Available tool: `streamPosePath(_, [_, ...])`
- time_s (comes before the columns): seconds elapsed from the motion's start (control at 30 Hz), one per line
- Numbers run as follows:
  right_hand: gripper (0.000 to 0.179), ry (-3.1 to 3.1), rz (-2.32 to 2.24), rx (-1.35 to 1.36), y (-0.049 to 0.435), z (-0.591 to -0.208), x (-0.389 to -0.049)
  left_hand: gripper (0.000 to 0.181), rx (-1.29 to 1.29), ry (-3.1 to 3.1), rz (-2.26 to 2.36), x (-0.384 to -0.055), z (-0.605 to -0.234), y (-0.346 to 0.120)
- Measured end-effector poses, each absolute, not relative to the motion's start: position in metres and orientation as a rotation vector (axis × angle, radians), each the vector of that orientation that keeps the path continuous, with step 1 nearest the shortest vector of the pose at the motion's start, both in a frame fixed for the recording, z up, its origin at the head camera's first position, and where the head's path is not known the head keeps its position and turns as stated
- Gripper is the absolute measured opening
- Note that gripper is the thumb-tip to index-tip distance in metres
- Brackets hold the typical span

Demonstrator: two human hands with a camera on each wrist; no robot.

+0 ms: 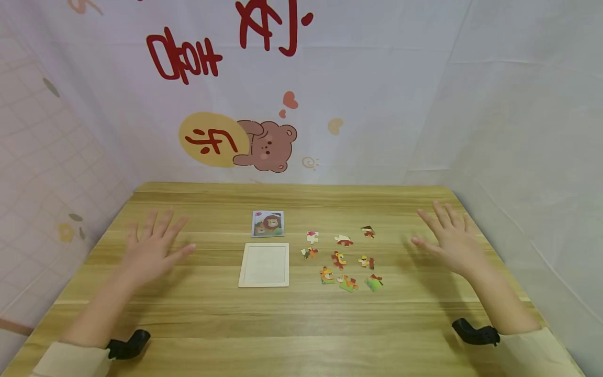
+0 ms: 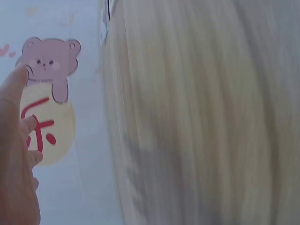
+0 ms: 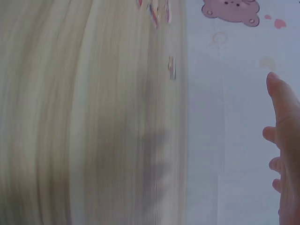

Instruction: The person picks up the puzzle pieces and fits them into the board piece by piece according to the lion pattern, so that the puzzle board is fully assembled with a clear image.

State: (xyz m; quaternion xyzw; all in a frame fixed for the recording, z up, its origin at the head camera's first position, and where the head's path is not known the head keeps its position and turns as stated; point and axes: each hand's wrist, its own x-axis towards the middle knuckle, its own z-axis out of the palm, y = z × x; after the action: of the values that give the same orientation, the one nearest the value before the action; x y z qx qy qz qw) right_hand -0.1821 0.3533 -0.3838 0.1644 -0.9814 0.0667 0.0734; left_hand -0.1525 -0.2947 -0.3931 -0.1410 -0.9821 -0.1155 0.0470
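Note:
My left hand (image 1: pixel 153 248) hovers over the table's left side with its fingers spread, holding nothing. On the far right, my right hand (image 1: pixel 453 242) is likewise spread above the wood, its shadow falling below. Between them lies a square, cream-coloured puzzle tray (image 1: pixel 265 265) with a raised rim. Behind it is a small picture card (image 1: pixel 267 224) showing a lion. Several loose jigsaw pieces (image 1: pixel 338 259) in red, yellow and green are scattered to the right of the tray. In the right wrist view, a few puzzle pieces (image 3: pixel 171 67) show near the table's far edge.
The wooden table (image 1: pixel 212 330) meets a white cloth backdrop (image 1: pixel 377 104) printed with a bear (image 1: pixel 270 146) and red characters. Cloth also hangs along both sides. A black strap (image 1: pixel 129 344) sits at my left wrist, and another black strap (image 1: pixel 476 332) at my right.

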Motion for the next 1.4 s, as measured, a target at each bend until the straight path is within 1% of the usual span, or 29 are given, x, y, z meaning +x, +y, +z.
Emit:
streamPosePath(0.2, [0.073,-2.849,0.292,0.498,0.327,-0.387,-0.182,0.076,-0.494,-2.901,-0.512,-0.150,-0.399,-0.266])
streamPosePath(0.43, [0.065,-2.662,0.416,0.601,0.294,-0.399,-0.182,0.079,-0.594,-2.824,-0.671,-0.153,-0.417,-0.243])
streamPosePath(0.63, [0.060,-2.547,0.528,0.674,0.263,-0.409,-0.185,0.083,-0.653,-2.783,-0.846,-0.156,-0.428,-0.235])
streamPosePath(1.0, [0.057,-2.613,0.626,0.719,0.219,-0.418,-0.195,0.096,-0.707,-2.846,-1.051,-0.159,-0.452,-0.219])
streamPosePath(1.13, [0.055,-2.666,0.691,0.736,0.209,-0.426,-0.203,0.102,-0.740,-2.861,-1.059,-0.161,-0.458,-0.215])
streamPosePath(1.4, [0.051,-2.702,0.677,0.767,0.189,-0.435,-0.215,0.108,-0.739,-2.917,-1.004,-0.163,-0.462,-0.215])
